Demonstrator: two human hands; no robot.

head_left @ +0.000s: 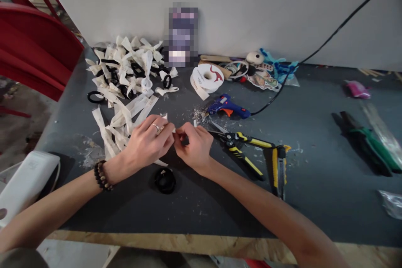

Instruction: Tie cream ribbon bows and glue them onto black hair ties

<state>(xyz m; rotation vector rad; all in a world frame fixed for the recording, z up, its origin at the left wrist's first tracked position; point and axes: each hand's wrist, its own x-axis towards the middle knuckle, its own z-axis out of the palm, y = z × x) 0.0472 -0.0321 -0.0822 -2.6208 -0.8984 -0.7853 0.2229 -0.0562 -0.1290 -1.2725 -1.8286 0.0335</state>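
My left hand (150,138), with a ring and a beaded bracelet, is closed on a cream ribbon (165,116), mostly hidden by the fingers. My right hand (195,145) pinches the ribbon's other part close beside it. Cut ribbon strips (121,119) lie left of my hands. Behind them is a heap of ribbon bows on black hair ties (132,67). Several black hair ties (165,181) lie just below my hands. A ribbon spool (207,78) stands beyond my hands, near a blue glue gun (228,106) with an orange trigger.
Black-and-yellow cutters (245,146) and a yellow utility knife (279,167) lie right of my hands. Green-handled pliers (367,144) are farther right. A black cord (339,29) crosses the back right. A white device (29,180) sits at the left edge, and a phone (183,35) leans on the wall.
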